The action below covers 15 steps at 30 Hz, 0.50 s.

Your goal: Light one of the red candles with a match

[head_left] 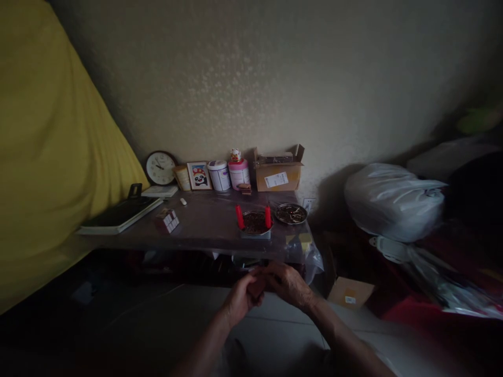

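My left hand and my right hand meet in front of the table's near edge. The left one is closed around a small reddish-brown box, partly covered by fingers. Over its far side, my right hand's fingers are curled and pinched together; what they grip is hidden. Beyond the hands, two red candles stand in a round metal bowl of dark grains. To its right lies a shallow round dish with thin pale sticks on dark material.
Along the wall stand a clock, a framed panda picture, tins and a cardboard box. A patterned cube sits on the table. White bags are piled right; a yellow curtain hangs left.
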Each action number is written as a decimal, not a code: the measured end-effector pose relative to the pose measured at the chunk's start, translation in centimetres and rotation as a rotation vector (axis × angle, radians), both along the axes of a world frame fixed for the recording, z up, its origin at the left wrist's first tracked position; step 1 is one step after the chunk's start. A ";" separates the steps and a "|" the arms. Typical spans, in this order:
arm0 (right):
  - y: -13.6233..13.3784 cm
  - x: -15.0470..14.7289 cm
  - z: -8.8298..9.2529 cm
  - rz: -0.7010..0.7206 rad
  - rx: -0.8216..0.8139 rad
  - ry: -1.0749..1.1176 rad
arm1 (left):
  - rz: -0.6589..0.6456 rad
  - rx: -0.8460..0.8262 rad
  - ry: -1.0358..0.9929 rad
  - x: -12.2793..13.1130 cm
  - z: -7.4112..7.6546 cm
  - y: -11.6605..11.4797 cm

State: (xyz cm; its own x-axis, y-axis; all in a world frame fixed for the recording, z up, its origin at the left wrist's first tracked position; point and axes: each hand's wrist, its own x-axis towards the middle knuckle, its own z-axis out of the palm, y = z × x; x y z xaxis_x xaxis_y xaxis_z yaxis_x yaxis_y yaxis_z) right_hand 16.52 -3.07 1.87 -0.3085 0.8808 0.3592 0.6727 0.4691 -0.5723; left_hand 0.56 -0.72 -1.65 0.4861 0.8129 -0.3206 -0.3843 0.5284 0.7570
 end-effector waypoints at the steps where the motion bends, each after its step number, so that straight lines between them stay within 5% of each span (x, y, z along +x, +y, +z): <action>1: 0.0 0.0 -0.1 -0.001 -0.006 -0.015 | -0.003 0.016 0.003 0.0 0.0 -0.1; 15: 0.5 0.4 -1.5 -0.029 -0.055 -0.170 | -0.131 0.169 0.138 0.2 0.3 -0.5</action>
State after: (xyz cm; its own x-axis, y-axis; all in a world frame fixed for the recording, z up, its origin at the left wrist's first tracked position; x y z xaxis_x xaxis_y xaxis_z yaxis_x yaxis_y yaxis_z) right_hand 16.93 -2.61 0.35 -0.3348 0.9071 0.2551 0.7748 0.4191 -0.4734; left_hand 0.77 -1.22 -1.33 0.5520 0.7935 -0.2561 -0.2073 0.4281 0.8796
